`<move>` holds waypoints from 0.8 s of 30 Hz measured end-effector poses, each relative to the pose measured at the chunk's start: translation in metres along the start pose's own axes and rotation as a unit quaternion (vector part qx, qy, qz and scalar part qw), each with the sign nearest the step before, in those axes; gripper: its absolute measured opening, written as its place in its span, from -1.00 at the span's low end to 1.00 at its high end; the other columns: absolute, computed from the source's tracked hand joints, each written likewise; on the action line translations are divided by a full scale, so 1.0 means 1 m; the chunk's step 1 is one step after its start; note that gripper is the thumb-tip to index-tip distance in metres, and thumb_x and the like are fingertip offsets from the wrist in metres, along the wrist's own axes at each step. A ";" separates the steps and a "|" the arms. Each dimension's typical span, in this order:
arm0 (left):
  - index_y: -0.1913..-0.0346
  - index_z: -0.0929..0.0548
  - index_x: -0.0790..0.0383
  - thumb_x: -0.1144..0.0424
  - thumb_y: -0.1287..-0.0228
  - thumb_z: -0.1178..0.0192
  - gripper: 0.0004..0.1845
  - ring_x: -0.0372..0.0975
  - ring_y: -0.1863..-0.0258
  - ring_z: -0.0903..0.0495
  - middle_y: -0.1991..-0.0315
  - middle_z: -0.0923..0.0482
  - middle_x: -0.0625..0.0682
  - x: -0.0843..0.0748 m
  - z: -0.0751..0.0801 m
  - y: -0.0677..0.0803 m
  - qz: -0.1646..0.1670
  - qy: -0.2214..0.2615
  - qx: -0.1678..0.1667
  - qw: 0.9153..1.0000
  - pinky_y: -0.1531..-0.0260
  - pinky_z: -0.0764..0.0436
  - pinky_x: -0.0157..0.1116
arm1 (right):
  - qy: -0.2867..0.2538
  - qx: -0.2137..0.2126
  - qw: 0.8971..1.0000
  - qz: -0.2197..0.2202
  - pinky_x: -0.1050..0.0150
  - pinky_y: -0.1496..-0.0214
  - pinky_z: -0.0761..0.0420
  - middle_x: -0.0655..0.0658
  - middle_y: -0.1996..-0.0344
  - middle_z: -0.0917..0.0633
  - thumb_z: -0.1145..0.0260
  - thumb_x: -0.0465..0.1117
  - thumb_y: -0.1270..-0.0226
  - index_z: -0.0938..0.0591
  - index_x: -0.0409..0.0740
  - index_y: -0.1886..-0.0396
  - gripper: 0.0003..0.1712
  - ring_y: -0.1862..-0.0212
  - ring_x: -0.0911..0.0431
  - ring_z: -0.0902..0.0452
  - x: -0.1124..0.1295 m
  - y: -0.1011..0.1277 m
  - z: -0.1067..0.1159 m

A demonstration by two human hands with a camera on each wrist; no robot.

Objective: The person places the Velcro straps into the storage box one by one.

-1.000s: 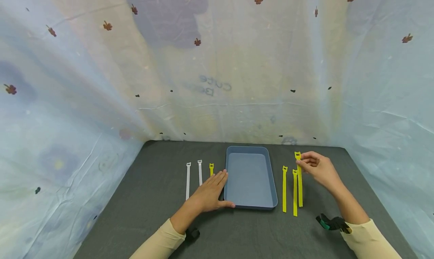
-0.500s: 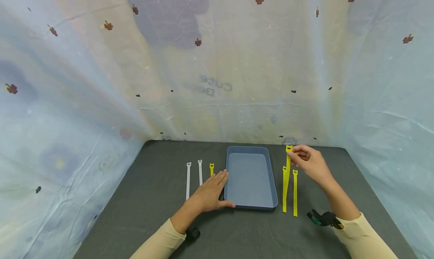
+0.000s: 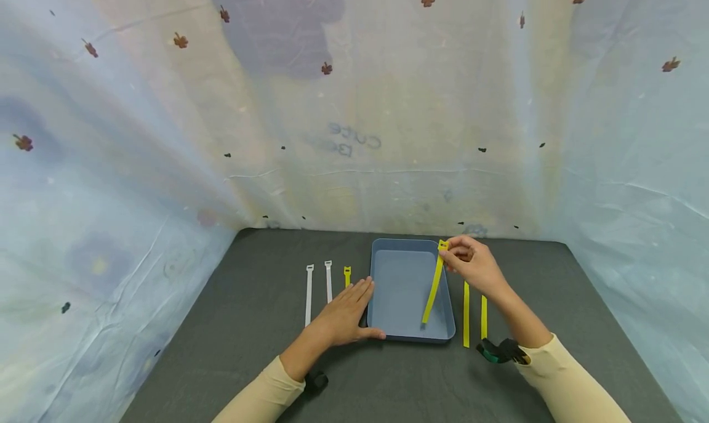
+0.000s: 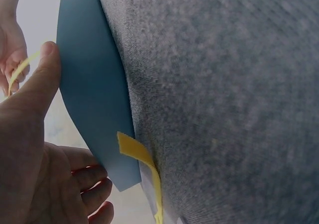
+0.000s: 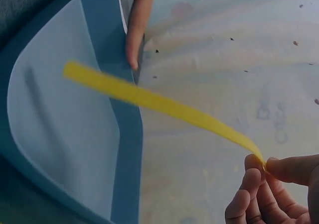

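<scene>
My right hand [image 3: 475, 268] pinches a yellow cable strap [image 3: 434, 290] by its slotted head, thumb against fingertips. The strap hangs over the right part of a shallow blue-grey tray [image 3: 396, 294]; in the right wrist view its free end [image 5: 75, 72] is above the tray floor, which bears a shadow. My left hand [image 3: 340, 317] rests at the tray's left side with fingers extended, its thumb [image 4: 47, 59] at the near rim in the left wrist view. Right of the tray lie two more yellow straps, one [image 3: 466, 318] and another [image 3: 484, 318], their heads hidden by my right hand.
Left of the tray lie one white strap [image 3: 309, 294], a second white strap [image 3: 328, 281] and a yellow strap [image 3: 347, 275], partly covered by my left hand. A dark grey cloth [image 3: 388, 380] covers the table. A patterned curtain [image 3: 354, 103] surrounds its back and sides.
My right hand has carried the yellow strap leftward, from beside the other straps on the right to over the tray. The left hand and tray have stayed in place.
</scene>
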State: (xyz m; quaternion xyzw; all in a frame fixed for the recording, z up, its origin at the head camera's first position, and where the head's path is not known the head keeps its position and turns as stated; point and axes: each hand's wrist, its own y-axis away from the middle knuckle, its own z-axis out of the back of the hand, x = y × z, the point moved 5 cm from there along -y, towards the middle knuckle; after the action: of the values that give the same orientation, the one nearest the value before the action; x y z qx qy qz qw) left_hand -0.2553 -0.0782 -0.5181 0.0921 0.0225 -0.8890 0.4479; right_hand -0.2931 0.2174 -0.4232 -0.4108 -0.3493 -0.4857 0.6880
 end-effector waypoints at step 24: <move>-0.73 -0.04 0.33 -0.54 -0.32 -0.21 0.27 0.04 -0.73 -0.01 -0.76 0.05 0.19 -0.001 0.000 -0.002 0.000 0.010 0.002 1.000 -0.69 -0.10 0.01 | -0.028 0.079 0.995 -0.055 -0.03 0.14 -0.79 -0.40 0.16 -0.82 -0.33 -0.21 -0.65 -0.61 -0.40 -0.10 -0.70 0.34 0.05 -0.73 -0.030 -0.055 -0.078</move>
State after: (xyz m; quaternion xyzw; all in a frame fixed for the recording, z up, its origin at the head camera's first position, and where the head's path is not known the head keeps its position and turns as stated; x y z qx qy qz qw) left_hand -0.2558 -0.0764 -0.5180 0.1020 0.0254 -0.8881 0.4475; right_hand -0.3474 0.1481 -0.4695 -0.3489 -0.4279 -0.4819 0.6804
